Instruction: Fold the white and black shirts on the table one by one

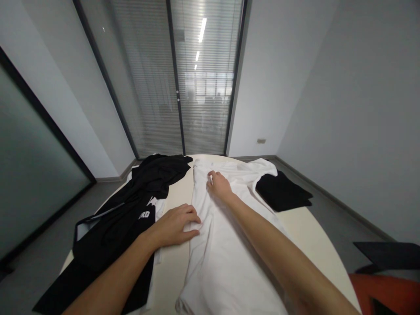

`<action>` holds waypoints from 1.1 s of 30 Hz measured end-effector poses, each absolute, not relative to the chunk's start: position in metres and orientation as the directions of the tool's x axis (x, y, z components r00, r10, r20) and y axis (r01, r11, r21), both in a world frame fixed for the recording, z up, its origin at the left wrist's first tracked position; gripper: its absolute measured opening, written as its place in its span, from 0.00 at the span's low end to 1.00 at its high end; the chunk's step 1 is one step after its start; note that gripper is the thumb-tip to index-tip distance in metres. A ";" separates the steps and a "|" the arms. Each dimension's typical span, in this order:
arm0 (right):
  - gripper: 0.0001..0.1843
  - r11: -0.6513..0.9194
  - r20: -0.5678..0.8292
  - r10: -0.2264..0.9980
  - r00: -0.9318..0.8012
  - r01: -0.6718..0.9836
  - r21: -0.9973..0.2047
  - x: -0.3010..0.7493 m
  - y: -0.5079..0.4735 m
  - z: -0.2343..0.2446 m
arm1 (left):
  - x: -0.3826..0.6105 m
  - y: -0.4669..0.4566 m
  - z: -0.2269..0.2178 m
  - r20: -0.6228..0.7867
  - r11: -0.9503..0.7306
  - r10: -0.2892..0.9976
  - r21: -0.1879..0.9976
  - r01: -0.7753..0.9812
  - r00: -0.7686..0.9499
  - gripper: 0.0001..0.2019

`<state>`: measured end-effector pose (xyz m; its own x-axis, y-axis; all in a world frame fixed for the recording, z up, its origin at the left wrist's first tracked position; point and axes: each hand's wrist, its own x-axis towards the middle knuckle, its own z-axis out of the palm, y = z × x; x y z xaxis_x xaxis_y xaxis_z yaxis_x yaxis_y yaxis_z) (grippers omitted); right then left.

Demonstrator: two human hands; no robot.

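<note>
A white T-shirt [226, 253] lies spread lengthwise on the round table, with wrinkles along its left side and a sleeve reaching out at the far right. My left hand [179, 224] rests at the shirt's left edge, its thumb and fingers apart. Farther up, my right hand [219, 184] touches the upper part of the shirt. Its fingers are bent and a gap shows between thumb and forefinger; no fabric is visibly gripped there. My right forearm crosses over the shirt and hides part of it.
Black garments [131, 210], one with white lettering, are heaped at the left, over some white cloth. Folded black cloth [284, 190] lies at the right, partly beneath the white sleeve. The pale table [315, 236] has a curved edge. A red and black chair [387, 288] stands at the lower right.
</note>
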<state>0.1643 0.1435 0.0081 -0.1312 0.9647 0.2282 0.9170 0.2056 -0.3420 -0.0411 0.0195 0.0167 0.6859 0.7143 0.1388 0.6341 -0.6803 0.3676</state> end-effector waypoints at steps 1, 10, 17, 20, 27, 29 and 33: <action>0.16 0.223 0.217 0.963 -0.158 0.920 -0.322 0.164 0.135 0.012 | -0.041 0.019 0.016 0.138 -0.679 0.717 0.359 0.640 0.683 0.11; 0.16 0.779 -0.010 0.383 -0.924 0.329 -0.533 0.189 0.026 0.041 | -0.042 0.020 0.010 0.176 -0.685 0.709 0.404 0.606 0.683 0.11; 0.06 0.798 0.138 0.297 -0.945 0.167 -0.579 0.200 -0.009 0.024 | -0.044 0.021 0.006 0.191 -0.684 0.712 0.404 0.607 0.676 0.12; 0.04 0.708 0.200 0.316 -0.928 0.090 -0.701 0.205 -0.006 0.026 | -0.044 0.022 0.005 0.191 -0.686 0.710 0.407 0.603 0.678 0.12; 0.09 0.618 0.045 0.358 -0.933 0.200 -0.760 0.219 0.000 0.030 | -0.045 0.023 0.005 0.182 -0.682 0.711 0.411 0.605 0.679 0.12; 0.10 0.674 0.066 0.353 -0.933 0.205 -0.710 0.215 -0.006 0.030 | -0.045 0.022 0.005 0.183 -0.682 0.711 0.414 0.602 0.679 0.12; 0.27 0.844 0.164 0.288 -0.943 0.170 -0.509 0.198 -0.031 0.032 | -0.043 0.021 0.007 0.181 -0.676 0.716 0.420 0.606 0.674 0.12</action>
<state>0.1980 -0.0313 0.0325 -0.9434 0.2884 0.1641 0.1696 0.8441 -0.5086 -0.0435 0.0208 0.0070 0.6740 0.7163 0.1809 0.6058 -0.6760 0.4196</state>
